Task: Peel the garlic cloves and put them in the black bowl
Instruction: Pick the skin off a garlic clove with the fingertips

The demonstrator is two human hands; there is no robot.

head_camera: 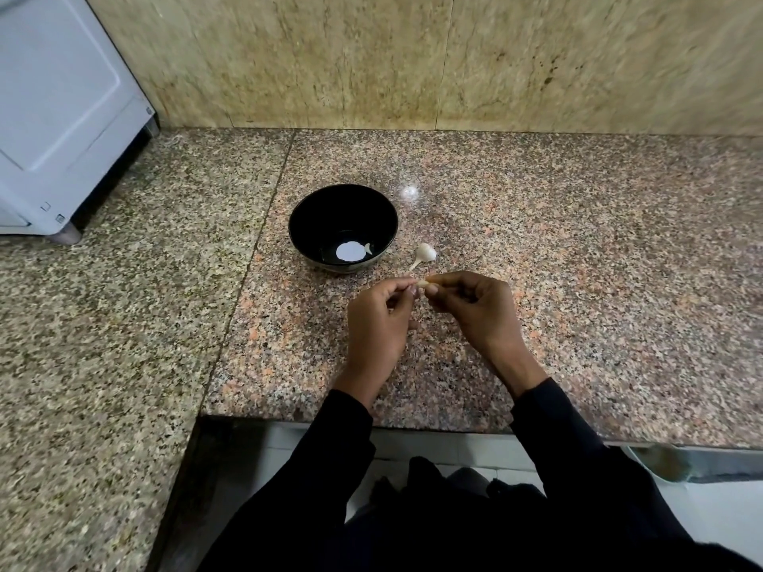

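A garlic clove [424, 283] was pinched between the fingertips of both hands, just above the counter [578, 258]. The left hand [377, 324] was curled round its near end, with thumb and forefinger closed on it; the right hand [475, 309] was curled likewise, its thumb and forefinger gripping the far end. Only a small pale part of the clove could be seen between the fingers, so how much skin was left on it could not be told. Both wrists were covered by black sleeves [578, 447] that reached back over the counter's front edge.

Just beyond the hands, a garlic piece [424, 254] with a thin stalk was lying on the counter, apart from the fingers and just to the right of the black bowl [313, 225]. The bowl was standing upright on the speckled granite, behind and to the left of the hands. Inside it, at the bottom, one small pale clove [368, 248] was seen beside a round bright reflection.

Further off, the counter was met by a wall [413, 55] of beige marbled stone. At the far left, a white appliance [62, 117] was standing on the adjoining stretch of granite, well apart from the bowl.
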